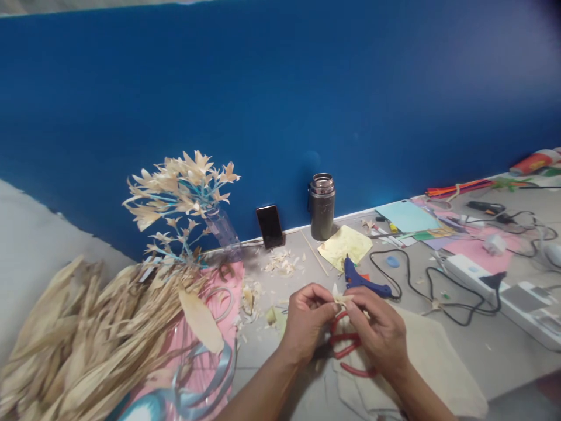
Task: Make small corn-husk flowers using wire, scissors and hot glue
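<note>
Between my two hands, above the table, is a small pale husk flower with pointed petals. My left hand pinches it from the left, and my right hand has thumb and fingers closed on its right side. Just below lie red-handled scissors, partly hidden by my right hand. A blue glue gun rests right behind my fingers, its nozzle toward a yellowish paper sheet. Under my right forearm spreads a cream cloth or sheet.
Dried corn husks heap at the left, beside blue ribbon. Husk flowers stand in a clear vase. A phone and a flask stand near the wall. Cables and a power strip occupy the right.
</note>
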Demonstrator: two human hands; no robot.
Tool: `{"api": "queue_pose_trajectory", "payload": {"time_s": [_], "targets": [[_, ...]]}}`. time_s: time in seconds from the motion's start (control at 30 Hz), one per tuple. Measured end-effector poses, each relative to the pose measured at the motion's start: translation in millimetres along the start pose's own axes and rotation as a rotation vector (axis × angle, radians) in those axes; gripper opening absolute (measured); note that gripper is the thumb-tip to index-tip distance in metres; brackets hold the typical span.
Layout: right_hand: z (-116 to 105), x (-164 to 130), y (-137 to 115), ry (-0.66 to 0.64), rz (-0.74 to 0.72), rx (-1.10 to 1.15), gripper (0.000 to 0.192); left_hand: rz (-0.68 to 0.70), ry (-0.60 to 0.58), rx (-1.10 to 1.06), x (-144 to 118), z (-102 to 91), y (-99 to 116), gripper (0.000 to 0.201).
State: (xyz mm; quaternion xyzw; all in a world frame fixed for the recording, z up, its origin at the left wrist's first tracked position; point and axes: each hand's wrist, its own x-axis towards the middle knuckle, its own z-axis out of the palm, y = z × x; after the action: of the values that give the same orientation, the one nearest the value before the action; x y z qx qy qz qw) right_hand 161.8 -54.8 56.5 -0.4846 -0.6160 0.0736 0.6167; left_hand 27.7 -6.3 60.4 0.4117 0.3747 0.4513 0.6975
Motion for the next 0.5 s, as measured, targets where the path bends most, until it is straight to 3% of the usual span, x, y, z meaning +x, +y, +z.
{"api": "queue_pose_trajectory", "payload": {"time_s": [0.27, 0.4, 0.5], "targets": [[-1.7, 1.2, 0.5, -0.035, 0.031, 0.033, 0.017, 0.161, -0.003, 0.172, 1.0, -1.7, 1.4, 0.011], [-0.3, -1.2, 3.7, -0.051, 0.092, 0.066, 0.016, 0.312, 0.023, 0.327, 1.5, -4.3, 0.8, 0.002], [2.2, -3.7, 6.8, -0.068, 0.163, 0.101, 0.015, 0.425, 0.051, 0.439, 1.8, -5.9, 0.4, 0.008]]}}
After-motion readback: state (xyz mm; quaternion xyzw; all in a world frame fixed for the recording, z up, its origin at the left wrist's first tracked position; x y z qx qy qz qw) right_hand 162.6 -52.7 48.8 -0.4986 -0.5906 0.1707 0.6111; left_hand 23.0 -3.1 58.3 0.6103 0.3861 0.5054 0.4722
